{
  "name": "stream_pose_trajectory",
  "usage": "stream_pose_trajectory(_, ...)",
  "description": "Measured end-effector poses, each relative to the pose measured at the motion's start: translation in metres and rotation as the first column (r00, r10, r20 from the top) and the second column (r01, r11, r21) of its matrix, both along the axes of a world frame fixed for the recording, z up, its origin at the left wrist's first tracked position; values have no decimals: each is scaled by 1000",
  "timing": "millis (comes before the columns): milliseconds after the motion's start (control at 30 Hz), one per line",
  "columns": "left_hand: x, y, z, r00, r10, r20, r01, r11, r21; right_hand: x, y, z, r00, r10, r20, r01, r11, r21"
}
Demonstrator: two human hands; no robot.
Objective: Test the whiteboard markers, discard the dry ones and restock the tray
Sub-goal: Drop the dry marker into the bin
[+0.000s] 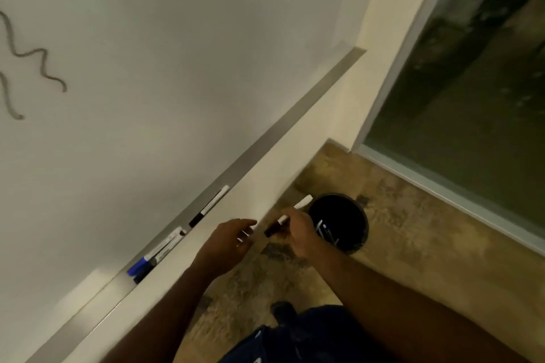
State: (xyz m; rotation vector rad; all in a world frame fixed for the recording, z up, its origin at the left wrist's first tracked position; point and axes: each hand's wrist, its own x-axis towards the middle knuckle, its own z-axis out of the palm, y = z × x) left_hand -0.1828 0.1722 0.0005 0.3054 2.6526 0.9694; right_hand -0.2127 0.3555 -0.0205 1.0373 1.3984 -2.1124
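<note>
Just outside the tray's [280, 124] front edge, the right hand [299, 234] gripped a black-capped marker [275, 227] near the black bin [364, 215]; the left hand [227, 244] pinched a white marker [246, 234]. Three markers [209, 205] lay in the tray.

The picture is dim and a bit yellow. The whiteboard [177, 53] is the brightest part. The hands look dark and blurry. Everything leans sideways.

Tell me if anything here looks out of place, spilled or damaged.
Nothing stands out. The squiggles on the whiteboard look like test marks, the markers lie along the tray, and the bin stands upright on the blotchy floor.
</note>
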Motion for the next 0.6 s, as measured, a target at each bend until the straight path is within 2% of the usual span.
stream_pose_trajectory(100, -8, 11, -16, 994, -109, 31, 112, 990, -86, 1, 36, -25, 994, 99, 50, -110, 942, 318)
stream_pose_trajectory(167, -16, 19, -22, 987, -146, 62, 153, 980, -127, 4, 59, -38, 979, 194, 60, -197, 834, 515)
stream_pose_trajectory(267, -27, 32, -32, 977, -195, 83, 207, 964, -168, 10, 94, -58, 937, 325, 126, -323, 675, 663)
stream_pose_trajectory(333, -34, 40, -38, 970, -217, 106, 233, 955, -185, 12, 117, -68, 892, 410, 190, -415, 579, 702)
stream_pose_trajectory(433, -46, 53, -48, 963, -245, 110, 264, 937, -227, 9, 147, -70, 849, 472, 237, -475, 488, 732)
stream_pose_trajectory(600, -71, 76, -51, 951, -304, 46, 306, 919, -247, -22, 184, -71, 845, 471, 252, -479, 461, 747)
